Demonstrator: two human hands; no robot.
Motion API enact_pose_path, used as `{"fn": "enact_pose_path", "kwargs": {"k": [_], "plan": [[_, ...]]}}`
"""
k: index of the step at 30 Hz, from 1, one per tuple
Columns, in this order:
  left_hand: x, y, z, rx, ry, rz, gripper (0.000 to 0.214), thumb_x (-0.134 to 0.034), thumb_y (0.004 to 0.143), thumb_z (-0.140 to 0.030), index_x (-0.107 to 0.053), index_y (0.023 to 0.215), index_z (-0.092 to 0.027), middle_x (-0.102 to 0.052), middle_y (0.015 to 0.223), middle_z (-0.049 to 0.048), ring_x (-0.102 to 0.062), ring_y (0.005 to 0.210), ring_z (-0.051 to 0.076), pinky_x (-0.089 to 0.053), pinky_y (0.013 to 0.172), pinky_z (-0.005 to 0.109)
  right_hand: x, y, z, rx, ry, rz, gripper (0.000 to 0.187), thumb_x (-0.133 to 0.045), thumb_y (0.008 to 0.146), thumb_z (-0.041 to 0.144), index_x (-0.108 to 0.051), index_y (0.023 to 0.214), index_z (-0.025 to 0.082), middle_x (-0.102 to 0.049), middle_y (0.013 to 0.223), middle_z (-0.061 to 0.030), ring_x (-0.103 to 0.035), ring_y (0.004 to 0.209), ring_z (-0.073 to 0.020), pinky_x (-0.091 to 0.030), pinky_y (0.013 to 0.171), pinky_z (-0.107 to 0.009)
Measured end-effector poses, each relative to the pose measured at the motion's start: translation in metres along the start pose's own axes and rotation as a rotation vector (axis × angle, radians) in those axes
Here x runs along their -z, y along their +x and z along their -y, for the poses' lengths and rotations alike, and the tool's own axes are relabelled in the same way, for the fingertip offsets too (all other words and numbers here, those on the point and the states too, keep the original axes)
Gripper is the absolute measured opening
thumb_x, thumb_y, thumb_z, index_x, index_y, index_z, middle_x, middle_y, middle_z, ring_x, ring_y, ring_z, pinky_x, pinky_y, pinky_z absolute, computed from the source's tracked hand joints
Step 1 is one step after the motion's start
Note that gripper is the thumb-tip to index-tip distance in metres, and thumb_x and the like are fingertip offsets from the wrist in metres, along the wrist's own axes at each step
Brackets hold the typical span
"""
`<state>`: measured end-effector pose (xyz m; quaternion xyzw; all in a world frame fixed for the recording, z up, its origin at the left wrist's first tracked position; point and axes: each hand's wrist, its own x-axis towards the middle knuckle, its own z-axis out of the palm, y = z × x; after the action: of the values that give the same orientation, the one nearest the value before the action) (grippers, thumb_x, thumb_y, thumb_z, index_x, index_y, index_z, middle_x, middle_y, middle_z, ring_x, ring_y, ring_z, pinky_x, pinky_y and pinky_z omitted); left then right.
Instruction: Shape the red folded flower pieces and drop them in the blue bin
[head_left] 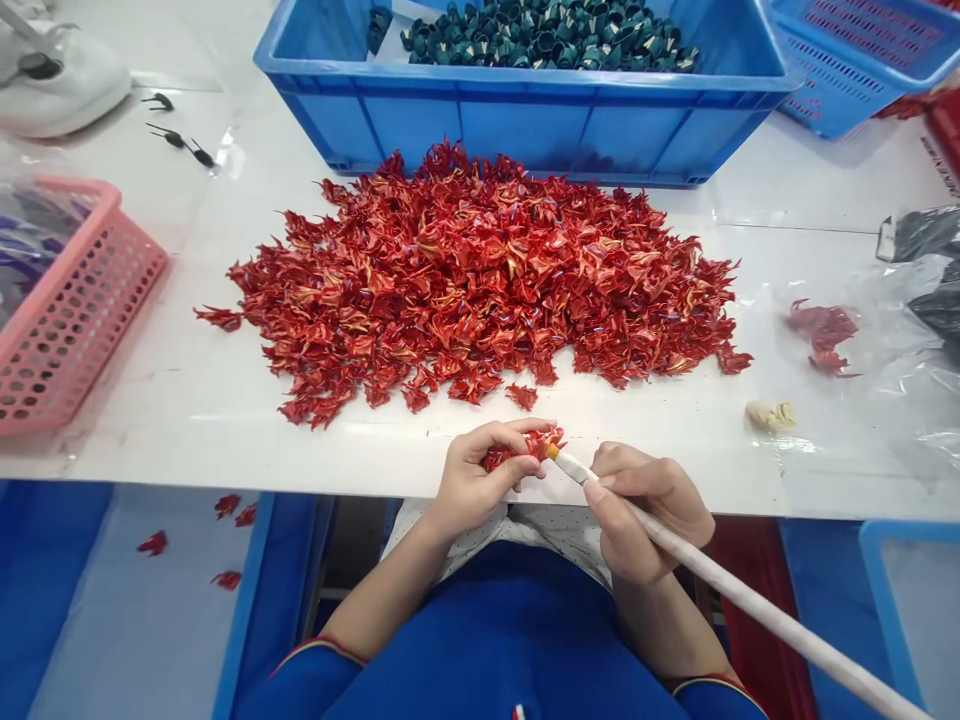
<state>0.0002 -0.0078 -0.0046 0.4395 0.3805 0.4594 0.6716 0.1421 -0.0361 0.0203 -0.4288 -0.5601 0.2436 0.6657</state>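
As stick (750, 598) (white) touches, left hand (471, 482) pinches flower (537, 442)

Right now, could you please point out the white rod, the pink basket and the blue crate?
white rod (750, 598): head view, middle of shaft
pink basket (75, 322): head view, perforated side wall
blue crate (525, 125): head view, front wall

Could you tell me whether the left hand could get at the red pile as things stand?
Probably yes: only bare table lies between the left hand and the red pile, though it holds one red piece.
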Motion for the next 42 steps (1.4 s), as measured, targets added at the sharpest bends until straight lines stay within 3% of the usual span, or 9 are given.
{"fn": "enact_pose_path", "kwargs": {"k": [5,8,15,19,34,38,42], "plan": [[-0.001,0.001,0.001,-0.094,0.057,-0.045,0.021,-0.078,0.079,-0.034,-0.069,0.071,-0.017,-0.077,0.104,0.0111,-0.074,0.091,0.025,-0.059,0.066,0.028,0.0,0.008,0.011,0.025,-0.251,0.178,0.021,-0.056,0.077,0.003,-0.047,0.071,0.021,-0.044,0.057,0.0063,-0.042,0.046,-0.0075,-0.035,0.043,-0.021],[-0.002,0.001,0.001,-0.123,0.07,-0.054,0.021,-0.078,0.078,-0.035,-0.07,0.07,-0.017,-0.078,0.101,0.0103,-0.074,0.092,0.024,-0.06,0.077,0.032,0.0,0.01,0.015,0.061,-0.294,0.164,0.022,-0.056,0.077,0.002,-0.047,0.073,0.021,-0.043,0.058,0.0064,-0.044,0.047,-0.0079,-0.037,0.045,-0.02],[-0.003,0.001,0.001,-0.124,0.107,-0.056,0.024,-0.077,0.078,-0.038,-0.071,0.068,-0.017,-0.077,0.1,0.0111,-0.074,0.086,0.024,-0.059,0.066,0.03,0.0,0.012,0.014,0.097,-0.312,0.193,0.024,-0.055,0.077,0.0,-0.045,0.073,0.022,-0.041,0.058,0.0067,-0.041,0.046,-0.0077,-0.034,0.043,-0.02],[-0.003,0.001,0.0,-0.146,0.128,-0.043,0.023,-0.077,0.079,-0.037,-0.071,0.068,-0.017,-0.078,0.099,0.011,-0.074,0.088,0.024,-0.06,0.074,0.033,0.002,0.014,0.015,0.069,-0.32,0.245,0.024,-0.055,0.077,0.002,-0.044,0.07,0.022,-0.04,0.055,0.0072,-0.04,0.044,-0.0079,-0.033,0.043,-0.021],[-0.002,0.001,0.0,-0.157,0.132,-0.004,0.02,-0.075,0.081,-0.033,-0.073,0.071,-0.017,-0.078,0.101,0.0124,-0.074,0.091,0.025,-0.059,0.083,0.035,0.005,0.016,0.014,-0.025,-0.298,0.231,0.023,-0.055,0.078,0.004,-0.043,0.068,0.022,-0.043,0.056,0.007,-0.04,0.044,-0.0074,-0.032,0.043,-0.021],[-0.002,0.001,-0.002,-0.131,0.155,-0.008,0.022,-0.075,0.08,-0.035,-0.072,0.069,-0.017,-0.078,0.1,0.0121,-0.074,0.094,0.026,-0.058,0.088,0.038,0.009,0.016,0.015,-0.067,-0.264,0.351,0.027,-0.052,0.075,0.004,-0.037,0.062,0.022,-0.032,0.051,0.0085,-0.03,0.042,-0.007,-0.025,0.042,-0.022],[-0.002,0.0,-0.001,-0.099,0.148,-0.009,0.025,-0.076,0.08,-0.04,-0.071,0.069,-0.018,-0.077,0.102,0.012,-0.074,0.093,0.027,-0.058,0.088,0.042,0.012,0.013,0.014,-0.083,-0.202,0.2,0.026,-0.055,0.077,0.004,-0.042,0.063,0.022,-0.036,0.053,0.0074,-0.036,0.044,-0.0081,-0.029,0.043,-0.023]]}}
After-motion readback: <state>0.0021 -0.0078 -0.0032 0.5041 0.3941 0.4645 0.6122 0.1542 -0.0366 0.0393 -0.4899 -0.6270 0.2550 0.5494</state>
